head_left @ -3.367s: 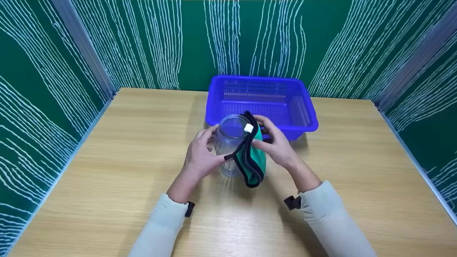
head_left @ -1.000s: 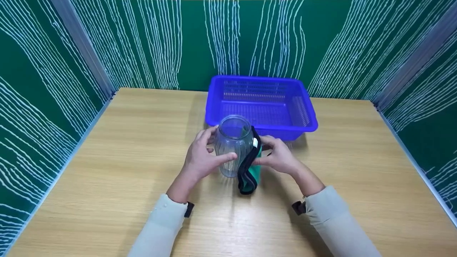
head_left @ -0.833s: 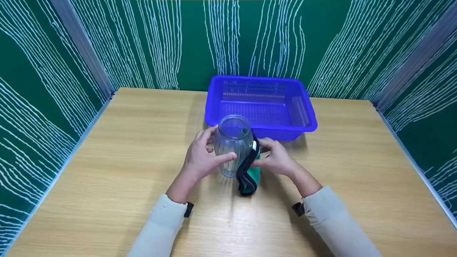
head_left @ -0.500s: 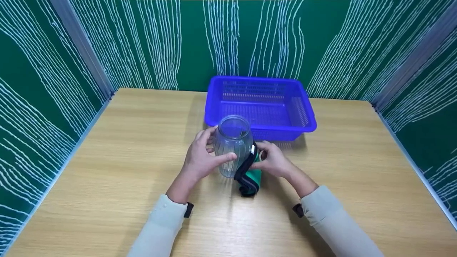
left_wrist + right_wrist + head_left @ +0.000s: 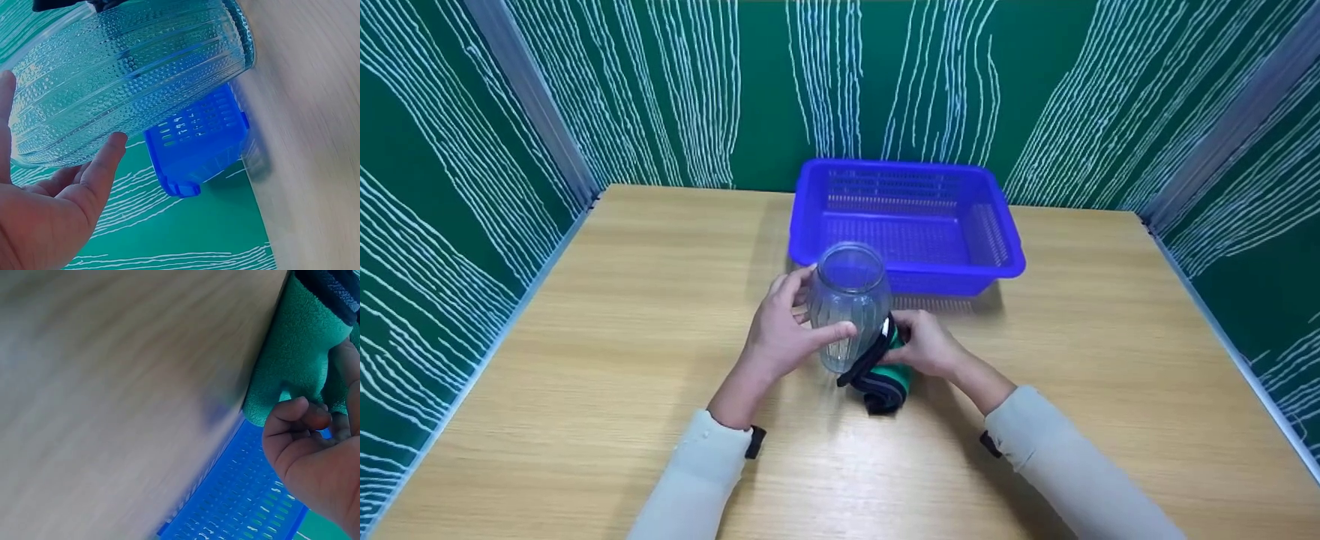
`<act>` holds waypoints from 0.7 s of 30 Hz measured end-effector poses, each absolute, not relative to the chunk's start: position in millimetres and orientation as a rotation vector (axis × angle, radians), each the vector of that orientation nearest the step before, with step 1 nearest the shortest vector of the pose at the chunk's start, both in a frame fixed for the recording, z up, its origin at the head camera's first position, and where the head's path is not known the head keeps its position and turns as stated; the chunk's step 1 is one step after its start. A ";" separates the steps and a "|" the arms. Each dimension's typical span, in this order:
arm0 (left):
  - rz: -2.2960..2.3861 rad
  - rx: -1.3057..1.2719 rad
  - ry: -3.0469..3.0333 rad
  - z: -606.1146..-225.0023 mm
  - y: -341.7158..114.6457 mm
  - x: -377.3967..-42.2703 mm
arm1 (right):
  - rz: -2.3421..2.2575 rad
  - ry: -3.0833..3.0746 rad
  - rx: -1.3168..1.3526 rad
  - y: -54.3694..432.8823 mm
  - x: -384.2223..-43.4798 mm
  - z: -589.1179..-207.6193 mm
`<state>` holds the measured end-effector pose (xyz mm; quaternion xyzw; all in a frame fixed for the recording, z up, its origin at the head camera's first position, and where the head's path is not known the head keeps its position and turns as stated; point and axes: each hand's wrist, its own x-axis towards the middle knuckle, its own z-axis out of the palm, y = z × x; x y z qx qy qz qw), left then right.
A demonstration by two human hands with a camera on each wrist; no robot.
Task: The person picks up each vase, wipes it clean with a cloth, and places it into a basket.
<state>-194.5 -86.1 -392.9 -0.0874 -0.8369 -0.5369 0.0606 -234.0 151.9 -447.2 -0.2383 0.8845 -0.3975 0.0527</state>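
- Head view. Glass jar (image 5: 851, 300), clear, open-mouthed, one: stood upright near the middle of the table (image 5: 585, 375), in front of the basket.
- Head view. Left hand (image 5: 776, 330): gripped the glass jar from its left side, thumb across the front, other fingers curled round the far side.
- Head view. Green cloth (image 5: 894, 373), dark-bordered, with white label (image 5: 886, 328): bunched in folds at the lower right side of the glass jar, covering part of it from sight; whether the two touched could not be told.
- Head view. Right hand (image 5: 930, 346): pinched the green cloth, thumb on the near side, fingers bent behind it.
- Head view. Basket (image 5: 960, 268), purple-blue, perforated: placed on the table, behind the hands, near the back wall (image 5: 769, 90), green with white wavy lines.
- Head view. Sleeves (image 5: 690, 465), pale, two: each with a dark band at the wrist.
- Left wrist view. Glass jar: ribbed, pebbled wall; fingers of the left hand spread about it, one fingertip against the glass. Basket visible beyond.
- Left wrist view. Dark item (image 5: 56, 4): cut off at the top edge, not identifiable.
- Right wrist view. Green cloth: towelling texture, dark blue border; fingers of the right hand curled at its fold. Table surface blurred.
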 end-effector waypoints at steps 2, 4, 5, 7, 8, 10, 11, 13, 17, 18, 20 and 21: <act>-1.637 -0.263 -2.529 -393.2 -85.8 -194.6 | -1.195 2.693 -0.729 151.8 -234.6 -447.3; -1.642 -0.259 -2.531 -394.3 -85.6 -194.3 | -1.180 2.692 -0.736 151.9 -234.6 -447.9; -1.644 -0.253 -2.536 -395.0 -85.5 -194.1 | -1.174 2.687 -0.740 152.1 -234.4 -448.5; -1.646 -0.243 -2.545 -396.4 -85.3 -193.7 | -1.166 2.681 -0.738 152.5 -233.6 -449.8; -1.646 -0.238 -2.550 -397.2 -85.2 -193.6 | -1.157 2.679 -0.733 152.4 -233.1 -450.3; -1.652 -0.226 -2.560 -398.3 -85.0 -193.5 | -1.138 2.678 -0.714 152.5 -231.9 -451.0; -1.655 -0.222 -2.562 -398.6 -84.9 -193.7 | -1.130 2.681 -0.700 152.5 -231.4 -451.1; -1.661 -0.223 -2.561 -398.6 -84.9 -194.1 | -1.124 2.686 -0.674 151.4 -230.5 -450.5; -1.655 -0.228 -2.564 -396.8 -85.3 -194.5 | -1.143 2.694 -0.657 149.7 -229.8 -449.1; -1.648 -0.227 -2.568 -395.9 -85.3 -194.5 | -1.153 2.693 -0.657 149.3 -230.0 -448.8; -1.638 -0.225 -2.567 -394.8 -84.8 -194.7 | -1.157 2.700 -0.653 148.9 -230.0 -447.1; -1.631 -0.226 -2.563 -394.5 -84.4 -194.9 | -1.154 2.705 -0.653 148.6 -230.2 -446.1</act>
